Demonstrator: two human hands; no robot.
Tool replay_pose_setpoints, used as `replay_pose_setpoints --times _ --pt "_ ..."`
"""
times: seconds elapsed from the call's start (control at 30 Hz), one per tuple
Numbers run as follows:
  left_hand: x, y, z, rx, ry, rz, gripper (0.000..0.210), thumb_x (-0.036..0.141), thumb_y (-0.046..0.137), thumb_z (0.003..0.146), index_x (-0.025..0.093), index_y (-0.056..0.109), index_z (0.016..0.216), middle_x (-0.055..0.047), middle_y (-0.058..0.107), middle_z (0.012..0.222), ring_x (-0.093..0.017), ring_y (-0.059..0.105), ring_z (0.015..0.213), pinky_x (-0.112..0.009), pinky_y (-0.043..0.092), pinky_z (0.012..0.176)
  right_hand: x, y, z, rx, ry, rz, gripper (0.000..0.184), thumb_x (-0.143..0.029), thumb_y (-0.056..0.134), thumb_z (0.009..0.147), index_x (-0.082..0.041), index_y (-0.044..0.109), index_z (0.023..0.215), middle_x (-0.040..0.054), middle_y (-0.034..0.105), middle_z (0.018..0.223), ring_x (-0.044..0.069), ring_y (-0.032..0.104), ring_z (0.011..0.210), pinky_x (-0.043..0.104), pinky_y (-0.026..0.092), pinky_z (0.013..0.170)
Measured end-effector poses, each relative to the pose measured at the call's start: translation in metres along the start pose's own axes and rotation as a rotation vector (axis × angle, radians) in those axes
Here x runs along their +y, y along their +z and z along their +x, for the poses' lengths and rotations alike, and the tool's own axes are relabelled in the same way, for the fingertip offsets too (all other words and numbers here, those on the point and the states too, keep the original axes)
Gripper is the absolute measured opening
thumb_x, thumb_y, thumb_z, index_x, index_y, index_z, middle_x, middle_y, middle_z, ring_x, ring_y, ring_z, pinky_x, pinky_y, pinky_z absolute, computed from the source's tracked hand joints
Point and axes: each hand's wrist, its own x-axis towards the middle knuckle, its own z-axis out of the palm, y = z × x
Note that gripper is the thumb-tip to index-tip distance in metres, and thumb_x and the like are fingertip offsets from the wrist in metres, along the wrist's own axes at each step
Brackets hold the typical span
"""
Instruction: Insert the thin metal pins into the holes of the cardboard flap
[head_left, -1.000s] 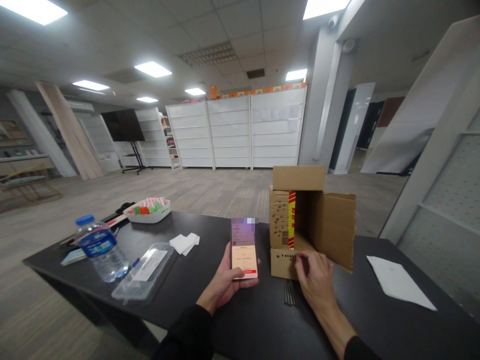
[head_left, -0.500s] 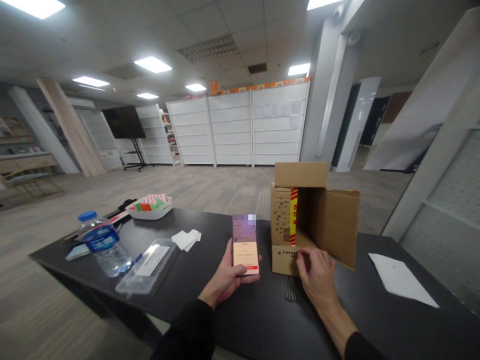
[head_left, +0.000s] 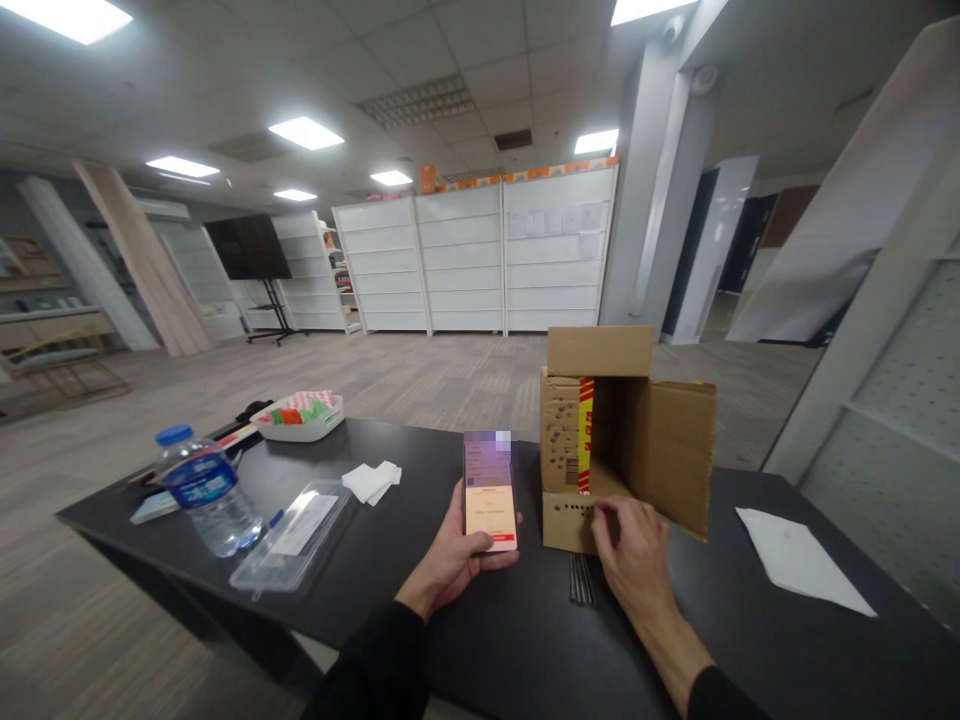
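Observation:
A smartphone (head_left: 491, 500) with a lit purple and cream screen stands tilted up in my left hand (head_left: 457, 555), the thumb resting near the bottom of its screen. To the right is a cardboard box (head_left: 561, 440), its open side facing me and its flaps spread. A row of small dark holes runs along its lower front flap. At that flap, my right hand (head_left: 636, 550) is closed in a pinch beside the holes; whatever is between the fingertips is hidden. Several thin metal rods (head_left: 580, 580), perhaps nails or screws, lie on the table below the box.
On the black table (head_left: 360, 560), a water bottle (head_left: 206, 495), a clear plastic case (head_left: 292, 540) and white tissue (head_left: 371, 482) are at left. Behind them sits a white tray (head_left: 300, 430) with colourful packets. A white paper sheet (head_left: 802, 560) lies at right.

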Motion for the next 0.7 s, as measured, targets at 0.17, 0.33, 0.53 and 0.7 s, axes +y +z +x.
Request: replay_pose_setpoints --times 0.17,0.33,0.53,0.7 --pt "-0.0007 -0.0009 -0.0001 -0.014 0.002 -0.003 0.105 0.0 0.064 0.069 0.042 0.007 0.146 -0.013 0.057 0.131 -0.034 0.057 0.121 -0.042 0.058 0.08 -0.0016 -0.0009 0.0011 -0.007 0.005 0.004 0.014 -0.029 0.045 0.094 -0.02 0.055 0.092 0.0063 0.064 0.088 0.023 0.054 0.084 0.035 0.033 0.078" --pt "-0.0005 -0.0012 0.0002 -0.01 0.011 0.005 0.103 0.001 0.065 0.068 0.042 0.01 0.145 -0.014 0.053 0.135 -0.035 0.056 0.122 -0.042 0.058 0.079 -0.0004 -0.0002 0.0012 0.0 -0.006 -0.007 0.014 -0.029 0.045 0.095 -0.02 0.055 0.092 0.0059 0.064 0.087 0.023 0.054 0.084 0.035 0.033 0.078" --pt "-0.001 -0.0026 0.0013 -0.028 0.011 -0.005 0.103 0.001 0.065 0.068 0.041 0.01 0.145 -0.014 0.055 0.133 -0.036 0.055 0.123 -0.045 0.057 0.082 0.0001 -0.0001 0.0008 0.005 -0.007 -0.005 0.016 -0.03 0.044 0.096 -0.02 0.056 0.092 0.0062 0.064 0.087 0.023 0.054 0.085 0.036 0.033 0.078" --pt "-0.0016 -0.0025 0.0016 -0.032 0.007 0.001 0.101 0.001 0.065 0.069 0.041 0.011 0.145 -0.013 0.057 0.131 -0.036 0.055 0.123 -0.045 0.057 0.082 -0.0009 -0.0005 0.0013 0.005 -0.005 -0.003 0.017 -0.03 0.044 0.096 -0.02 0.056 0.092 0.0062 0.064 0.087 0.023 0.054 0.085 0.036 0.033 0.078"
